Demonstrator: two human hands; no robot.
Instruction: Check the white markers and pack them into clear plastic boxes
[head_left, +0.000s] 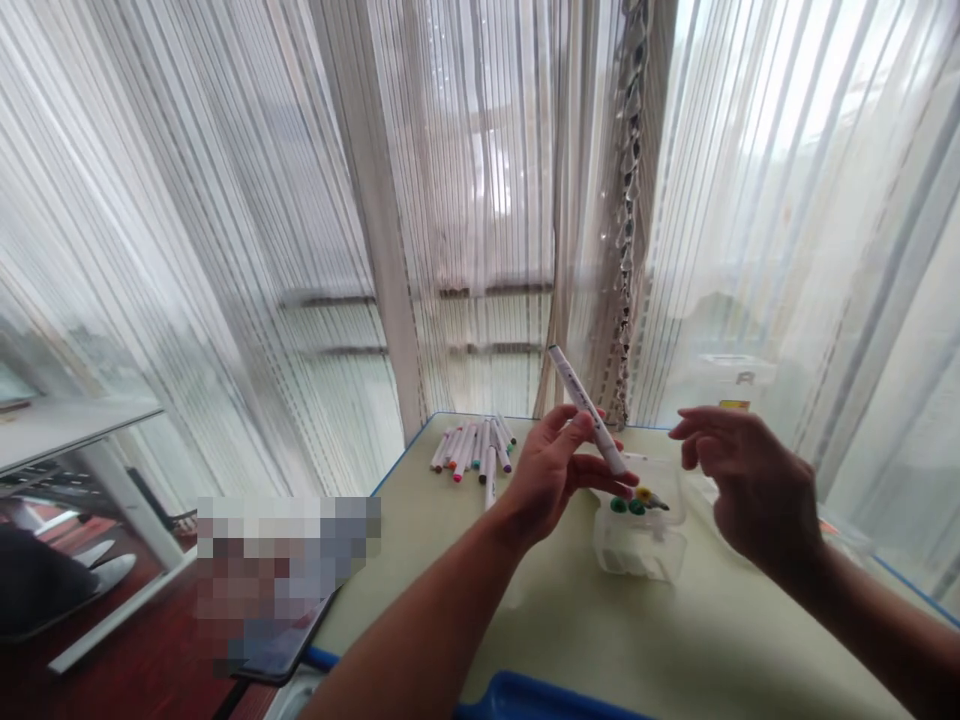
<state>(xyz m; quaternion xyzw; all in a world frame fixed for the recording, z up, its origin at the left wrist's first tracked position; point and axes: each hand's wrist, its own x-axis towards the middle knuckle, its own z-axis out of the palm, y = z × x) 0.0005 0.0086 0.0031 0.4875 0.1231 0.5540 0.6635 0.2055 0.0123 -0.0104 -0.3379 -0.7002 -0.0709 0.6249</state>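
My left hand [551, 470] is closed around a white marker pen [585, 405] that points up and to the left, its lower tip over a clear plastic box [641, 535]. The box holds markers with green and yellow caps. My right hand [742, 480] hovers to the right of the box with its fingers spread and nothing in it. A row of several loose markers [476, 450] with coloured caps lies on the pale green table [465, 590] beyond my left hand.
Sheer striped curtains [450, 200] hang close behind the table's far edge. A dark phone [281, 650] lies at the table's left edge. A blue object [540, 697] sits at the near edge. Another desk with a dark item stands at the left.
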